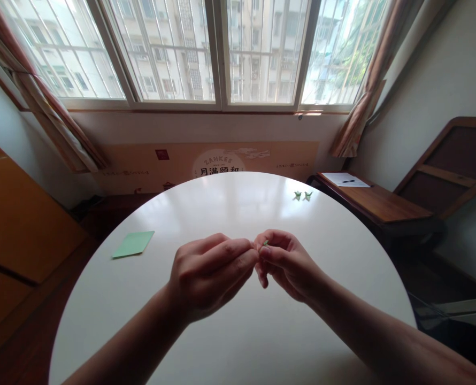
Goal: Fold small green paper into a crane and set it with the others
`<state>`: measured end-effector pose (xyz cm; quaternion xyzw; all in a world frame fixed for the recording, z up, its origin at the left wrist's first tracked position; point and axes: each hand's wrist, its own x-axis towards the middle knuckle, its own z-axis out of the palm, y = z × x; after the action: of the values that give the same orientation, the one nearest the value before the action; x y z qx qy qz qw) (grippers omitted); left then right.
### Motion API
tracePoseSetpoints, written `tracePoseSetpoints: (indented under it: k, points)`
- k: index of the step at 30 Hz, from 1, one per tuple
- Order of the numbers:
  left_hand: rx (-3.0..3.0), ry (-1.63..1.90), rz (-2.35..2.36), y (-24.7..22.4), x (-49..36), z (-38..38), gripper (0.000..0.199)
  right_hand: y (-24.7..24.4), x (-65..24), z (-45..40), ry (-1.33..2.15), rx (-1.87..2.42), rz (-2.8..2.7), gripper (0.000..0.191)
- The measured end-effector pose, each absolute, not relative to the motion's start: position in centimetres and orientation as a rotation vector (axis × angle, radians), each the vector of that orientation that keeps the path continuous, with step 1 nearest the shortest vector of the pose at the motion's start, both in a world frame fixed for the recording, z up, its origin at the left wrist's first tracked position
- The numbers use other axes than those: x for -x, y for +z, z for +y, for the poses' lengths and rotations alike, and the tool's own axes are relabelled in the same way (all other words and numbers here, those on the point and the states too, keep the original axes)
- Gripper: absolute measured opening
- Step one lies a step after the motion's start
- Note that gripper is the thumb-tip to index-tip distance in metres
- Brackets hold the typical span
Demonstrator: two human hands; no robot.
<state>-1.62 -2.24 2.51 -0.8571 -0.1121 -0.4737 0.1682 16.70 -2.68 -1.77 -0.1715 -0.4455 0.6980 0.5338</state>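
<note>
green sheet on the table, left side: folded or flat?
Flat. The green sheet lies spread on the white table, no visible creases, apart from both hands.

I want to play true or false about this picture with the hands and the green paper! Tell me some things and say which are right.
1. Both hands pinch a tiny green paper piece between them. True: the left hand and the right hand meet at it above the white round table.
2. The green paper sheet lies on the person's right. False: it lies flat on the left side of the table.
3. Two small green folded figures sit at the far right of the table. True.
4. The hands rest flat on the table. False: the fingers are curled together around the paper piece.
5. A pen lies on the round table. False: it lies on white paper on the wooden side table.
</note>
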Motion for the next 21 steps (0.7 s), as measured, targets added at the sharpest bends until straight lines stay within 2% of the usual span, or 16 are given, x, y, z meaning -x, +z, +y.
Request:
tracePoseSetpoints:
  k: [6, 14, 21]
  points:
    - [2.46, -1.537, -0.471, 2.2, 1.2, -2.2, 0.015, -1.4, -16.8, -2.8, 1.602, 0.431, -1.025, 0.009]
    - [2.749, -1.879, -1.041, 1.4, 0.5, -1.7, 0.005, -1.4, -16.6, -2.6, 1.499, 0.631, -0.905, 0.015]
    - [2.905, -2.035, -1.391, 0.6, -0.1, -1.5, 0.01, -1.8, -16.5, -2.5, 1.564, 0.707, -0.864, 0.019]
